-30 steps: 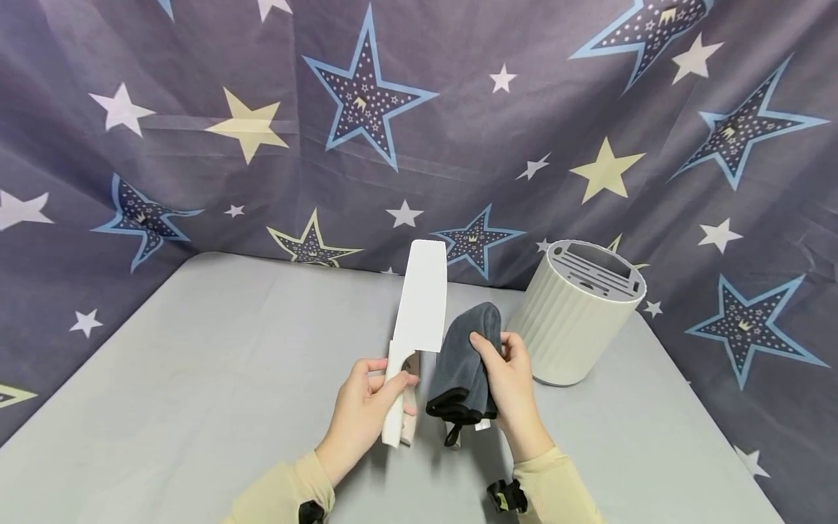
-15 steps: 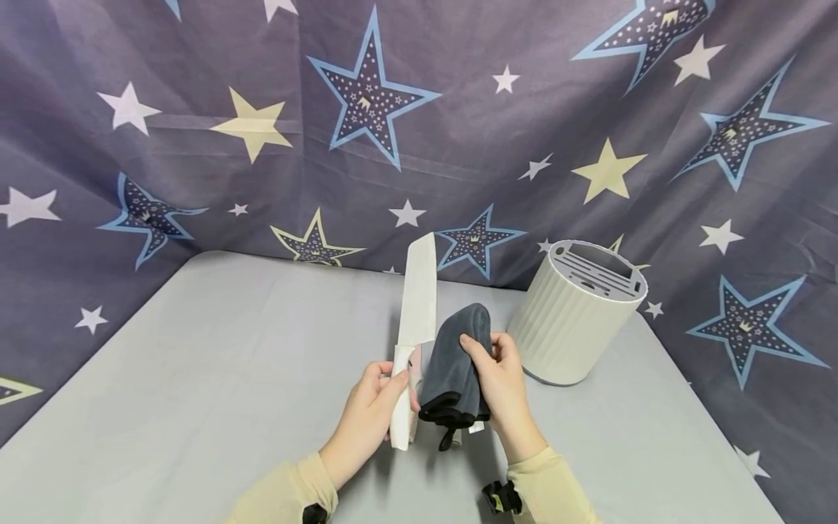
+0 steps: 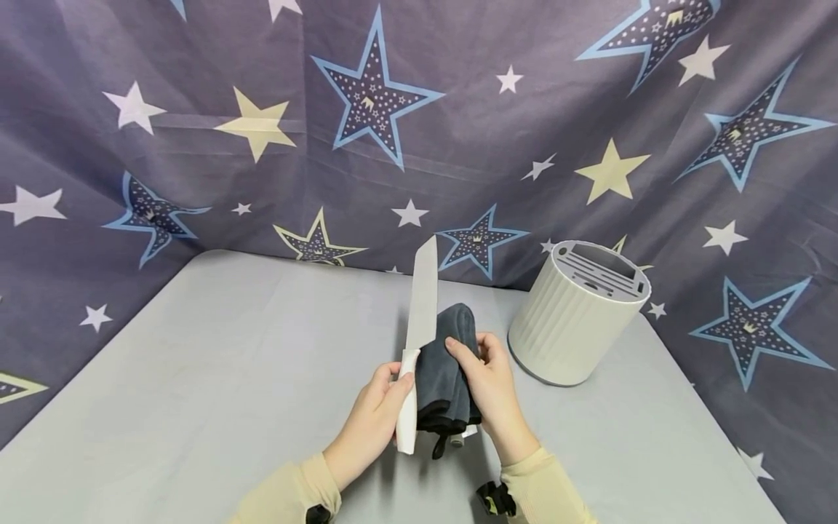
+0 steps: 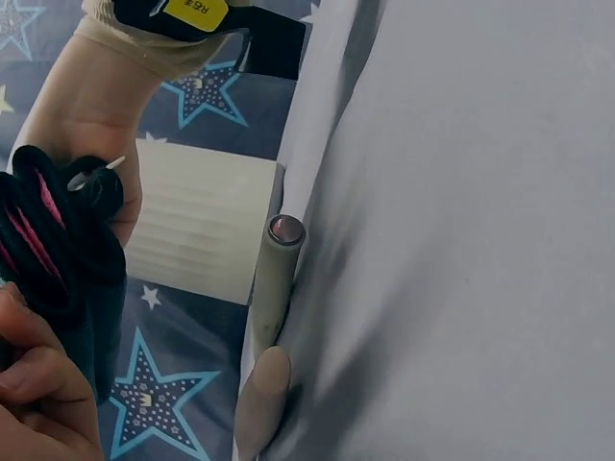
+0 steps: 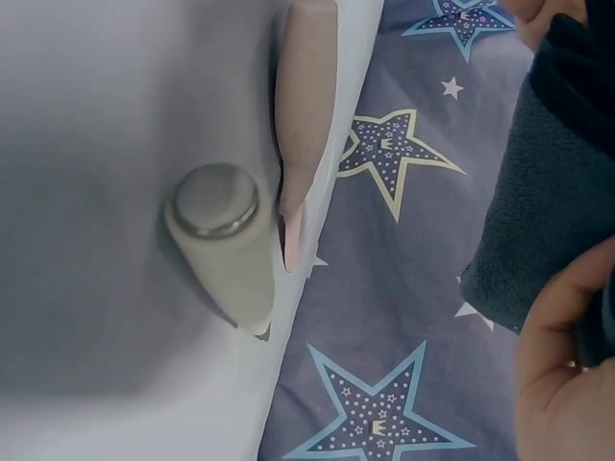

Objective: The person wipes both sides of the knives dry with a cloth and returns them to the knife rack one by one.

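Note:
In the head view my left hand (image 3: 374, 415) grips the white handle (image 3: 407, 407) of a kitchen knife, whose broad white blade (image 3: 422, 298) points up and away. My right hand (image 3: 491, 386) holds a folded dark grey cloth (image 3: 448, 371) with black edging. The cloth overlaps the lower blade on its right side. Below the hands, on the table, lie a beige-handled knife (image 5: 307, 96) with a pinkish blade and a cream handle (image 5: 226, 250) with a metal end cap, clearest in the right wrist view. The cloth and hands mostly hide them in the head view.
A cream ribbed knife block (image 3: 566, 335) with a grey slotted top stands at the right back of the light grey table (image 3: 275, 364). Behind the table hangs a dark curtain (image 3: 458, 138) printed with stars.
The cloth and right hand have moved left toward the knife, so the cloth meets the blade in view. The knife has turned, its blade showing narrower, and shifted slightly right.

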Action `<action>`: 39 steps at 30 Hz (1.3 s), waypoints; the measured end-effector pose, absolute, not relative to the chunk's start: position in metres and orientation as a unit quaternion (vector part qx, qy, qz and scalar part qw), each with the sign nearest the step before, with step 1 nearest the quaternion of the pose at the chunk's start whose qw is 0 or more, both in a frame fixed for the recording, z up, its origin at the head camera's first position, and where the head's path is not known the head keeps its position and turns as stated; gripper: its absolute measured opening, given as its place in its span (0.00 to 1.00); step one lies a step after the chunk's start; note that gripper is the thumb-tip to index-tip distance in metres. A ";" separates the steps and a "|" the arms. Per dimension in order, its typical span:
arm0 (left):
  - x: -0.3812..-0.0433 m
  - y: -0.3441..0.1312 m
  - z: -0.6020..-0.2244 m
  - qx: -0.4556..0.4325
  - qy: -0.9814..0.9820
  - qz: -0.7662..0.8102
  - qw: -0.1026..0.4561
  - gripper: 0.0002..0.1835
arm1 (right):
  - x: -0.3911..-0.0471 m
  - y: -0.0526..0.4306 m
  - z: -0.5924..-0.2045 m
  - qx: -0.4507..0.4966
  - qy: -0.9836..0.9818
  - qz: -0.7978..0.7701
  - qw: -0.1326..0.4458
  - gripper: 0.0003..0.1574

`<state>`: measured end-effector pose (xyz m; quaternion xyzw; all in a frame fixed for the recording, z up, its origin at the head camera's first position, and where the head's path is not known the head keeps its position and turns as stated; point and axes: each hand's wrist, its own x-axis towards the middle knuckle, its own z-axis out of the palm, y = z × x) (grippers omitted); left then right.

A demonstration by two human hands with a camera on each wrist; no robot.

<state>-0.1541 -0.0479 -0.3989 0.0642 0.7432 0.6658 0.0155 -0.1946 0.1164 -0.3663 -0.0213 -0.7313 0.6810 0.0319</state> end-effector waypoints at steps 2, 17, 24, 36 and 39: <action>-0.154 -0.048 -0.399 0.063 0.746 0.662 0.019 0.23 | -0.194 0.116 -0.366 -0.019 -0.736 0.676 0.034 0.19; -0.153 -0.045 -0.398 0.105 0.783 0.613 0.003 0.26 | -0.192 0.110 -0.362 -0.015 -0.756 0.653 0.047 0.23; -0.152 -0.044 -0.398 0.115 0.813 0.570 -0.035 0.27 | -0.194 0.104 -0.362 0.002 -0.762 0.645 0.054 0.21; -0.151 -0.043 -0.398 0.127 0.850 0.503 -0.093 0.25 | -0.189 0.098 -0.362 -0.002 -0.763 0.643 0.067 0.20; -0.151 -0.044 -0.399 0.133 0.859 0.482 -0.111 0.24 | -0.188 0.097 -0.363 -0.003 -0.760 0.647 0.066 0.19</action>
